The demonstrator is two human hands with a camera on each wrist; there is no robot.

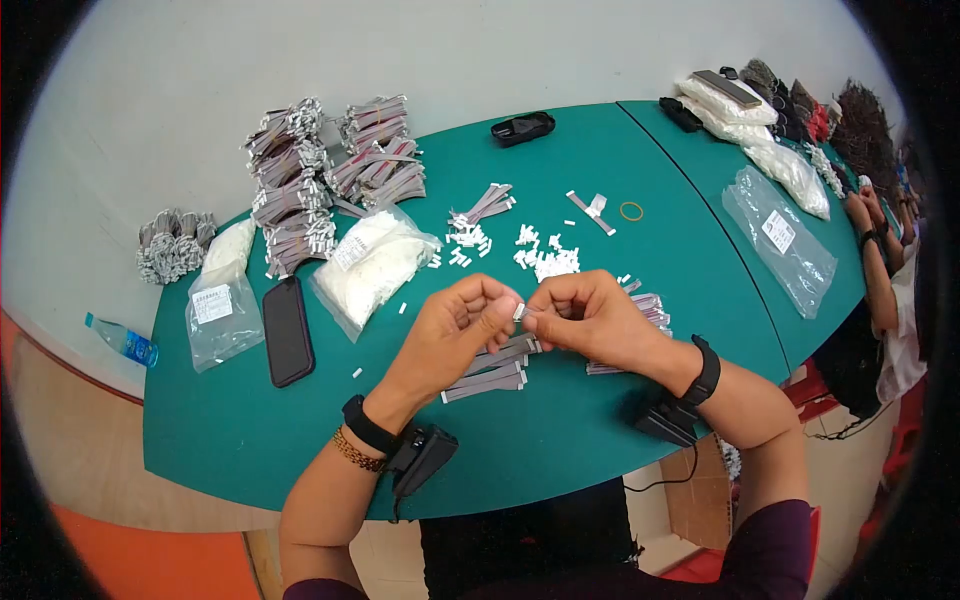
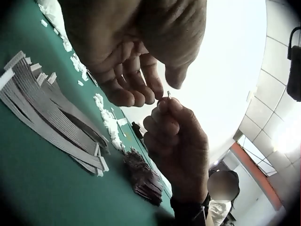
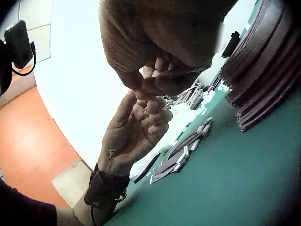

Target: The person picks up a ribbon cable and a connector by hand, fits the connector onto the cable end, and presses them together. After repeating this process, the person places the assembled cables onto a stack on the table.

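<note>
A small white connector point(image 1: 519, 312) sits between the fingertips of both hands, above the green table. My left hand point(image 1: 455, 325) pinches it from the left with thumb and forefinger, the other fingers curled. From the right, my right hand point(image 1: 588, 318) pinches at the same piece; in the left wrist view a pale tip point(image 2: 169, 94) pokes out above that hand's fingers. Most of the piece is hidden by the fingertips. Below the hands lie flat grey ribbon cables point(image 1: 487, 380) with white ends. Another cable bundle point(image 1: 650, 312) lies beside the right hand.
Loose white connectors point(image 1: 550, 262) are scattered beyond the hands, near a lone cable point(image 1: 590, 213) and a rubber band point(image 1: 631, 211). Left stand a bag of white pieces point(image 1: 370, 265), a phone point(image 1: 288, 330) and stacked cable bundles point(image 1: 290, 190). Another person's arm point(image 1: 880, 275) is at far right.
</note>
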